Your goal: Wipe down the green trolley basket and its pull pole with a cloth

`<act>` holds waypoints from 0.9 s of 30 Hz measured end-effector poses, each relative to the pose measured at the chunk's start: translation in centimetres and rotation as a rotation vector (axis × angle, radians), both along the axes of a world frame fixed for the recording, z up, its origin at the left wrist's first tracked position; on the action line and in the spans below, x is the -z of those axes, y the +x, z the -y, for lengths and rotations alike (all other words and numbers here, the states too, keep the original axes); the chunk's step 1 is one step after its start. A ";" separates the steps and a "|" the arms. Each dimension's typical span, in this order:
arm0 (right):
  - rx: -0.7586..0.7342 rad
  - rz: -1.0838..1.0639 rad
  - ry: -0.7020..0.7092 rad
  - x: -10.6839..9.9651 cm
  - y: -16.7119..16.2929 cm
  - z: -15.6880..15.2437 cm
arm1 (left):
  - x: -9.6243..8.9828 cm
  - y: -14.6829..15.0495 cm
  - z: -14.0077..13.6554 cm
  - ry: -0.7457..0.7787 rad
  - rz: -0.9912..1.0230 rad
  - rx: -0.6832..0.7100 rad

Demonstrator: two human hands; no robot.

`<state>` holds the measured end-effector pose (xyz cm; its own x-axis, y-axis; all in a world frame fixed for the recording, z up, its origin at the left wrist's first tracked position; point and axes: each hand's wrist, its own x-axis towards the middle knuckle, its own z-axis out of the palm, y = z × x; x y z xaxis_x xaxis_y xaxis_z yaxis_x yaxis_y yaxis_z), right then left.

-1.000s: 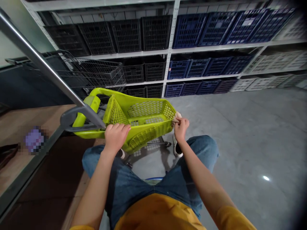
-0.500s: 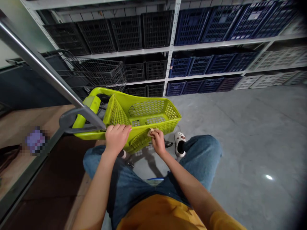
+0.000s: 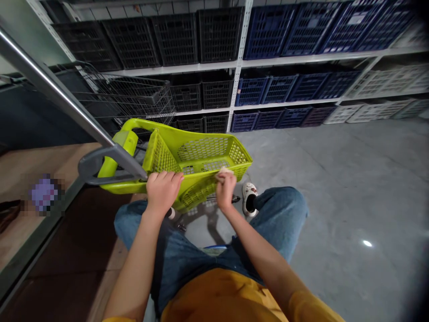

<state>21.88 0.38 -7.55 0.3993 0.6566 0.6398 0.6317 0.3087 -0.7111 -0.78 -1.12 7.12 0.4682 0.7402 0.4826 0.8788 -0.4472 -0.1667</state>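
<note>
Between my knees and the shelves stands a lime-green plastic shopping cart [image 3: 204, 142] with perforated sides. My left hand [image 3: 163, 190] grips its near rim, close to the grey handle bracket, with the fingers curled over the edge. Against the outer face of the near side, my right hand [image 3: 226, 190] is closed on a crumpled pale cloth [image 3: 225, 171]. Part of the cloth is hidden by my fingers.
A metal pole with a grey bracket [image 3: 110, 165] slants in from the upper left. Shelves with black crates [image 3: 221, 36] and blue crates [image 3: 268, 33] line the back. A wire cart [image 3: 140, 96] is behind. At left is a wooden surface [image 3: 63, 156].
My right hand has moved the cloth a little to the right and up along the cart's near side. My left hand keeps its hold on the rim.
</note>
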 end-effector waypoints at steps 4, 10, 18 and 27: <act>-0.427 0.252 -0.002 -0.2 -6.8 2.6 | -0.3 0.0 0.2 -0.008 -0.031 -0.009; -0.315 0.163 0.006 -0.3 -3.6 1.8 | -0.6 -0.1 0.5 -0.021 -0.087 -0.001; -0.237 0.018 0.012 0.3 -5.0 1.8 | -1.0 -0.2 0.6 -0.055 -0.133 -0.001; -0.638 0.444 0.022 3.8 -8.9 2.4 | -0.9 -0.6 0.1 -0.068 -0.123 -0.021</act>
<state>12.97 -2.07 -11.39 -0.3482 0.6585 0.6671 0.5514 0.7194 -0.4223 -1.40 -1.22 7.99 0.5044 0.7799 0.3706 0.8631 -0.4426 -0.2433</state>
